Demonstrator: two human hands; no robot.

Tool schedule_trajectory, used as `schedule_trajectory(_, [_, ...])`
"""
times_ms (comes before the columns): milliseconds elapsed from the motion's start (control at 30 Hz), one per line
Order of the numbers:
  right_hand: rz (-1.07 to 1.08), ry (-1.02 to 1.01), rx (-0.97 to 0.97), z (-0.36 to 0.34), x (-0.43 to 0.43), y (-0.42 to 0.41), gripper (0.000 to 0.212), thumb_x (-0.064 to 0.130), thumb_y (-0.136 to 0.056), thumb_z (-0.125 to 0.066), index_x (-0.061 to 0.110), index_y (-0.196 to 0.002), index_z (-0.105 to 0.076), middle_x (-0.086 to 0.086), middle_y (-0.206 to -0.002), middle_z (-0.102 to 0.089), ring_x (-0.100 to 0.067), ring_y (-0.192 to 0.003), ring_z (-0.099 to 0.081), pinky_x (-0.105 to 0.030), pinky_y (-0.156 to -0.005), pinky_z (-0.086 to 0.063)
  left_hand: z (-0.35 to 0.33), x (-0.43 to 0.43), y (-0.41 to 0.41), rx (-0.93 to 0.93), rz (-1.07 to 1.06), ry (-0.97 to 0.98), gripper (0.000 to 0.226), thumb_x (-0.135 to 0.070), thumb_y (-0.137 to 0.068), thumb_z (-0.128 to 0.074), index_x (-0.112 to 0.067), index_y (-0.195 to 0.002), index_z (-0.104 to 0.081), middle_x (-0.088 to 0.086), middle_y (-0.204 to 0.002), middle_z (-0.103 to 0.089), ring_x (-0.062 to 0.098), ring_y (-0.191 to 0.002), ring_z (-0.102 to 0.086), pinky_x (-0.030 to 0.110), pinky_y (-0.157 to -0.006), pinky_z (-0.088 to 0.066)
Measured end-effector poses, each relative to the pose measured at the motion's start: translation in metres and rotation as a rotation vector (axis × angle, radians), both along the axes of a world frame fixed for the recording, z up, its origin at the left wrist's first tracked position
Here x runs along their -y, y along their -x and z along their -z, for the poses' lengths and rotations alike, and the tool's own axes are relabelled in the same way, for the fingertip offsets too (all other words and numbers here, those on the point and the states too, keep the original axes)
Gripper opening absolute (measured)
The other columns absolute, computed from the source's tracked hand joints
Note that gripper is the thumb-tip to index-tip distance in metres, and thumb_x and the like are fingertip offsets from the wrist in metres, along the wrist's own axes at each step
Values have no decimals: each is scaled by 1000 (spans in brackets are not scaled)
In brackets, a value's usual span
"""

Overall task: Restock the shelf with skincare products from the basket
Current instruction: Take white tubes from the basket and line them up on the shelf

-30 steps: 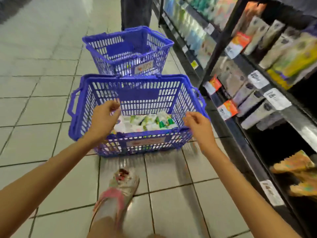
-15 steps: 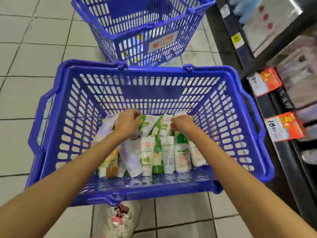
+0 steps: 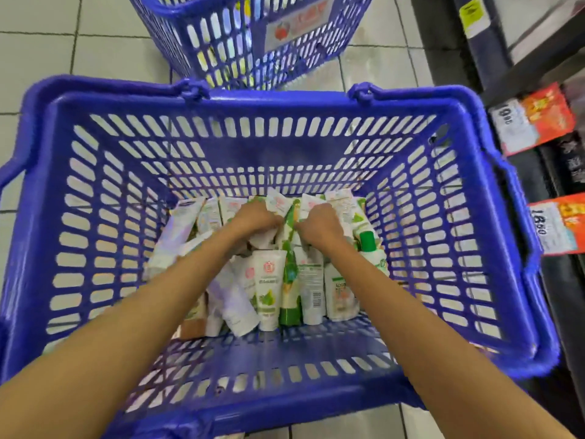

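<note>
Reaching over the near wall of the blue basket, both arms met among the skincare tubes lying on its floor; the left hand and right hand curled their fingers into the pile, gripping tubes. Picking seemed in hand; the next move probably called for lifting them clear toward the shelf at far right

The floor is laid with pale square tiles with thin dark grout lines, and it gives back a soft sheen under bright, even light. A second blue basket stands on the tiles at the far side. Along the right edge runs a dark shelf unit. Its rails carry a yellow tag and two red-and-white price tags, one above the other.
</note>
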State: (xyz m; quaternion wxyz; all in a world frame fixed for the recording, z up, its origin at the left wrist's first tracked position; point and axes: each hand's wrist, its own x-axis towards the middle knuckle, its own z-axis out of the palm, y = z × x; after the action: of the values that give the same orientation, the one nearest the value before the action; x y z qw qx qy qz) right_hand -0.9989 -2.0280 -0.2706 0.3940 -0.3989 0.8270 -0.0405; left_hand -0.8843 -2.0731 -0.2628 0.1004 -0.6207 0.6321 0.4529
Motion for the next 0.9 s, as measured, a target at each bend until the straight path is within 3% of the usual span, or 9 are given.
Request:
schedule_trajectory(67, [37,-24,52,4,1,0,27,25,-84,-63,3,-96,-57,-12,-99,-59,-27,-96,-58,-30,-69,-47,-15,1,-7,-272,-321,-250,32,-20,-90,-55,-1,-115,-52,17,-90,-61,22,-67,-62,28,-50,-50])
schedule_trajectory(167, [216,2,315,-7,-2,4,15,15,-82,-64,6,-93,-57,-9,-86,-57,-20,-82,-54,-27,-64,-42,-35,-10,-14,-564,-516,-474,10,-18,-96,-46,-8,-96,-47,11,-72,-55,10,-41,-59,21,-43,-50])
schedule_trajectory(267, [297,134,429,-33,-12,13,13,14,-87,-58,8,-96,-51,-6,-79,-53,-22,-79,-54,-28,-59,-42,-54,-18,-14,-692,-540,-445,20,-24,-99,-36,-11,-87,-45,7,-69,-50,6,-35,-52,15,-39,-43])
schedule_trajectory(400, [461,260,743,-98,-40,30,2,12,-93,-48,11,-93,-47,-5,-75,-53,-11,-43,-57,-17,-40,-47,-95,-31,-11,-850,-599,-296,28,-26,-101,-28,-8,-95,-48,4,-63,-53,6,-35,-52,15,-38,-44])
schedule_trajectory(467, [453,369,823,-134,-69,38,9,14,-94,-46,15,-86,-48,-3,-65,-58,-8,-40,-56,-18,-42,-46,-123,-51,-6,-942,-561,-282,25,-25,-101,-29,-10,-96,-48,2,-62,-59,6,-41,-57,18,-44,-48])
schedule_trajectory(533, [472,514,885,-169,-113,42,7,18,-96,-45,18,-90,-47,4,-60,-62,-7,-43,-57,-18,-45,-49,-155,-84,0,-975,-452,-280,24,-28,-100,-30,-16,-99,-51,-4,-76,-63,5,-57,-62,24,-57,-52])
schedule_trajectory(700, [626,869,914,-242,-289,44,7,20,-98,-41,17,-100,-47,1,-71,-59,-7,-56,-59,-21,-51,-52,-224,-215,29,-1125,-79,-364,31,-32,-99,-29,-19,-124,-41,2,-100,-58,16,-86,-57,31,-64,-56])
schedule_trajectory(833, [914,1001,819,-274,-446,50,15,19,-98,-41,8,-104,-48,-10,-83,-55,-14,-67,-57,-22,-58,-49,-265,-347,77,-1117,113,-431,16,-21,-97,-38,-15,-95,-53,-1,-77,-63,9,-63,-60,24,-53,-56])
schedule_trajectory(900, [1051,1085,757,-275,-514,57,14,15,-98,-41,7,-105,-48,-11,-85,-56,-15,-69,-59,-23,-60,-52,-274,-408,104,-1157,246,-464,14,-15,-95,-42,-15,-93,-56,-5,-71,-69,7,-60,-64,26,-56,-57])
